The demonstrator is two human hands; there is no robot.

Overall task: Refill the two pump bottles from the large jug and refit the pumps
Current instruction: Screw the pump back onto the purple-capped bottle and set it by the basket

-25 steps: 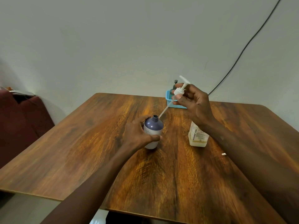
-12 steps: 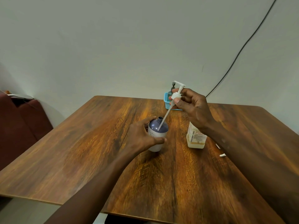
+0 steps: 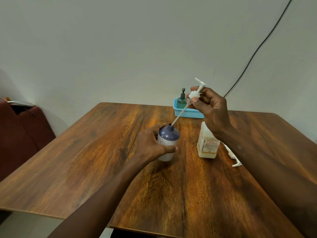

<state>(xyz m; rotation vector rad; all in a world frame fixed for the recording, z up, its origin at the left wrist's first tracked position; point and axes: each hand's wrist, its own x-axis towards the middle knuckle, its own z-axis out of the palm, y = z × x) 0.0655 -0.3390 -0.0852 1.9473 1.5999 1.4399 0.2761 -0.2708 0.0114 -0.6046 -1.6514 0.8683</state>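
Left hand [image 3: 151, 146] wraps the purple bottle [image 3: 169, 138] mid-table, fingers closed round its smooth, prob. slippery body; right hand [image 3: 211, 109] pinches the light pump [image 3: 195, 94] at its stiff collar w/ fingertips, thin bendy tube tip at the open neck; hold the collar, not the tube.

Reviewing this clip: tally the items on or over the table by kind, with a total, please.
Bottles: 3 (purple bottle, clear labelled bottle, green pump bottle)
Loose pumps: 2 (held white pump, white pump lying on the table)
Baskets: 1 (blue basket)
Total: 6
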